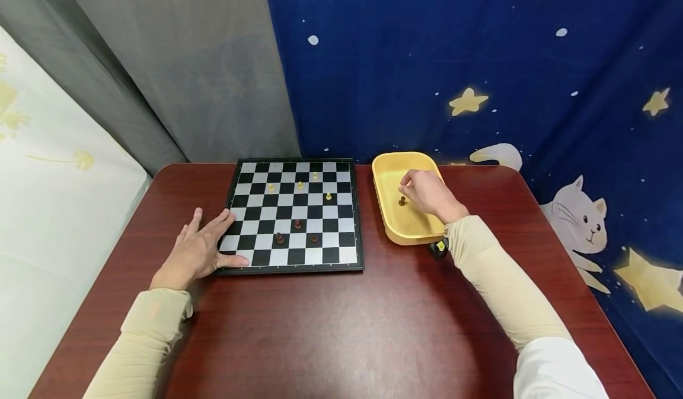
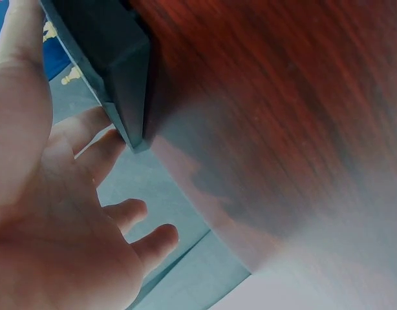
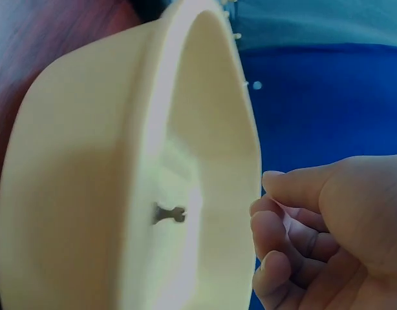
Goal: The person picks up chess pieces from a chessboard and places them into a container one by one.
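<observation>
At three o'clock from the wide-fingered left hand, the right hand, fingers narrowly parted, seemingly empty, hung near the small brown chess piece inside the yellow plastic tray; a likely pick-up called for pinching.

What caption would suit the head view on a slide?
Left hand on the edge of a chessboard; right hand over a yellow tray with a dark chess piece inside.
</observation>
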`<state>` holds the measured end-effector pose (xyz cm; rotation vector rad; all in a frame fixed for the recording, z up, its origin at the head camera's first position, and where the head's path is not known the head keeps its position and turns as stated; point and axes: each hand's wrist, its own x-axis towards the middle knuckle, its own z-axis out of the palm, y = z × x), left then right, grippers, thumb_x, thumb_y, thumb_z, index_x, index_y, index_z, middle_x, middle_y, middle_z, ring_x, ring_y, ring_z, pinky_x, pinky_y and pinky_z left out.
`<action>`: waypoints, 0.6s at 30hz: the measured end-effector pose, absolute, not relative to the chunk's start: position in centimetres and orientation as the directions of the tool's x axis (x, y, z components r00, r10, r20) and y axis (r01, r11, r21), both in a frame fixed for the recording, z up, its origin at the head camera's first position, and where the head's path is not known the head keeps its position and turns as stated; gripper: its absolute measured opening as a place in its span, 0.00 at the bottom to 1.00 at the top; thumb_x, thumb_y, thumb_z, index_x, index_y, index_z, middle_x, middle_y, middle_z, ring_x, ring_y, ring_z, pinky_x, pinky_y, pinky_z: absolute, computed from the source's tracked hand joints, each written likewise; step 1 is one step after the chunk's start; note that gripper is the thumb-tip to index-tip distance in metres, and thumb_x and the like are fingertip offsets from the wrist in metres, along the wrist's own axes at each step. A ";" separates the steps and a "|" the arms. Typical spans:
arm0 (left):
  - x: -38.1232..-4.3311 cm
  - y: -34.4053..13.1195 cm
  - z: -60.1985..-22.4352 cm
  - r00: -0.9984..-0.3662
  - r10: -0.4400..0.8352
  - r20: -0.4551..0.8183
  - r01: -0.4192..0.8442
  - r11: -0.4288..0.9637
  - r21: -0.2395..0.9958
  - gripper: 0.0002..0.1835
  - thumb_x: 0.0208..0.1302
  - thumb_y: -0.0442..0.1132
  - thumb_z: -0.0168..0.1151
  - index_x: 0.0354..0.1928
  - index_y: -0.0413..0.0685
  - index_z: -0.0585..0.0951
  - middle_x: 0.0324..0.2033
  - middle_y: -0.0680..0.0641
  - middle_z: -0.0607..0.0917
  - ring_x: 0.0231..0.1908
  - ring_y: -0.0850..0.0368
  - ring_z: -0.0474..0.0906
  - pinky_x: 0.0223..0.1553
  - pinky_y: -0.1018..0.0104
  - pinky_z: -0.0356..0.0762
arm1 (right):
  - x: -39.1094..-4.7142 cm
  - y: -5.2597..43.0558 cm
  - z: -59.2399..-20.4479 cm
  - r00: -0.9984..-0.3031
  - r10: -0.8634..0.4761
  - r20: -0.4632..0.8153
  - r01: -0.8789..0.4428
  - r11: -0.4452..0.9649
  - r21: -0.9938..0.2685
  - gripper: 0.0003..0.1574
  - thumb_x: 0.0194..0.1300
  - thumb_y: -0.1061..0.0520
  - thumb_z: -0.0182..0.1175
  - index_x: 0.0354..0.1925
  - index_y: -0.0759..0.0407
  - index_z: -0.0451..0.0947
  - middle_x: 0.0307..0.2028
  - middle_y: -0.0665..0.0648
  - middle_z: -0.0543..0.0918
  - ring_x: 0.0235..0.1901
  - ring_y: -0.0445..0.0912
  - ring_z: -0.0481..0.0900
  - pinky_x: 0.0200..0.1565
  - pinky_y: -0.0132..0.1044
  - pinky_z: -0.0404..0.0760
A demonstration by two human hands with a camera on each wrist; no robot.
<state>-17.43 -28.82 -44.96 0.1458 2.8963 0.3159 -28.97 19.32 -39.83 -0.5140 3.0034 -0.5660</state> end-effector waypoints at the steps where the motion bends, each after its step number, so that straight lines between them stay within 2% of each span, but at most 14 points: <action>1: -17.4 -28.8 -45.0 -0.971 0.125 -0.204 0.079 0.972 0.221 0.69 0.42 0.82 0.65 0.81 0.52 0.54 0.82 0.44 0.52 0.78 0.24 0.33 0.71 0.21 0.44 | -28.9 19.2 -39.6 -0.943 -0.332 0.028 -0.319 0.874 -0.366 0.16 0.74 0.54 0.58 0.50 0.66 0.82 0.40 0.63 0.89 0.38 0.53 0.85 0.46 0.47 0.83; 8: -17.2 -28.8 -45.1 -0.975 0.137 -0.173 0.097 0.970 0.223 0.67 0.42 0.80 0.67 0.80 0.50 0.57 0.81 0.44 0.55 0.78 0.23 0.35 0.70 0.21 0.46 | -28.5 17.9 -38.7 -0.932 -0.351 0.094 -0.359 0.849 -0.388 0.17 0.74 0.52 0.58 0.48 0.64 0.83 0.36 0.61 0.90 0.38 0.53 0.87 0.45 0.46 0.84; 15: -17.3 -28.9 -45.1 -0.973 0.131 -0.190 0.082 0.967 0.242 0.68 0.42 0.80 0.66 0.81 0.52 0.55 0.82 0.45 0.53 0.79 0.24 0.33 0.70 0.20 0.44 | -28.4 16.3 -38.3 -0.928 -0.363 0.084 -0.361 0.822 -0.441 0.16 0.74 0.52 0.58 0.49 0.63 0.82 0.35 0.60 0.90 0.26 0.46 0.87 0.44 0.45 0.85; 18: -17.3 -28.9 -45.0 -0.971 0.134 -0.198 0.084 0.967 0.241 0.68 0.42 0.80 0.67 0.81 0.52 0.55 0.82 0.44 0.53 0.78 0.24 0.33 0.70 0.20 0.44 | -28.5 15.5 -38.2 -0.924 -0.372 0.090 -0.371 0.814 -0.446 0.17 0.74 0.52 0.57 0.49 0.64 0.82 0.37 0.61 0.90 0.31 0.48 0.87 0.44 0.45 0.85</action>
